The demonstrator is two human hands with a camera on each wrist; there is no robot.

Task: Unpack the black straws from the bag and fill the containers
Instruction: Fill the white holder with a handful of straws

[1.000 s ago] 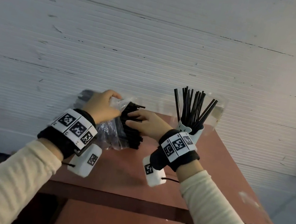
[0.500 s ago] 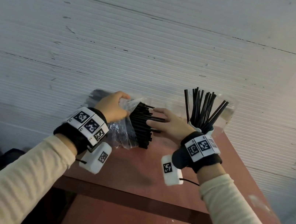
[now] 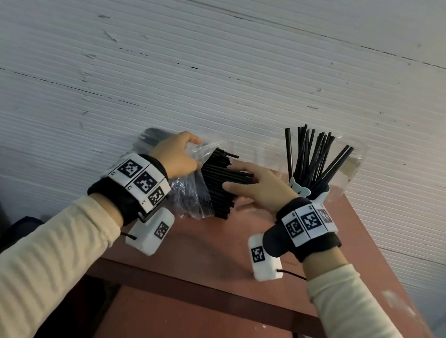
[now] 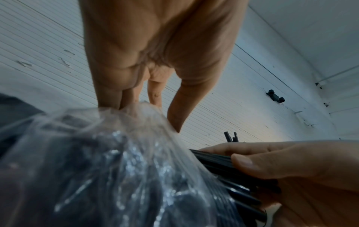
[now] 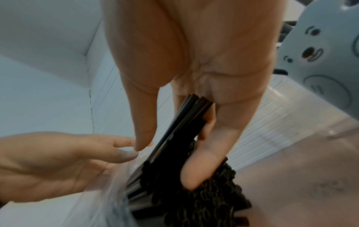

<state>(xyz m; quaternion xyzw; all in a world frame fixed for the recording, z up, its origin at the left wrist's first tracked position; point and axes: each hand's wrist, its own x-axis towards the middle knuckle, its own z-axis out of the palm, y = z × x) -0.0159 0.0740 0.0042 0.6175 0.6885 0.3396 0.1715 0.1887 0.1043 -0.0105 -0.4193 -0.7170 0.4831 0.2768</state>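
The right hand (image 3: 254,187) pinches a few black straws (image 5: 180,130) at their free ends; the left hand (image 3: 174,155), at its 9 o'clock, grips the clear bag (image 3: 193,199) on the surface (image 3: 217,255). Straws look light, stiff, slippery: better to grasp them mid-length. One bag, one blue container (image 3: 307,189) at 2 o'clock, partly filled; the straws are too many to count.

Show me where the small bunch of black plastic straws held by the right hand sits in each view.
Head: the small bunch of black straws lies centre, sticking out of the clear plastic bag toward the right hand.
Left wrist: lower right, under the right thumb.
Right wrist: centre, running between thumb and fingers.
Shared landmark: the left hand gripping the bag mouth.
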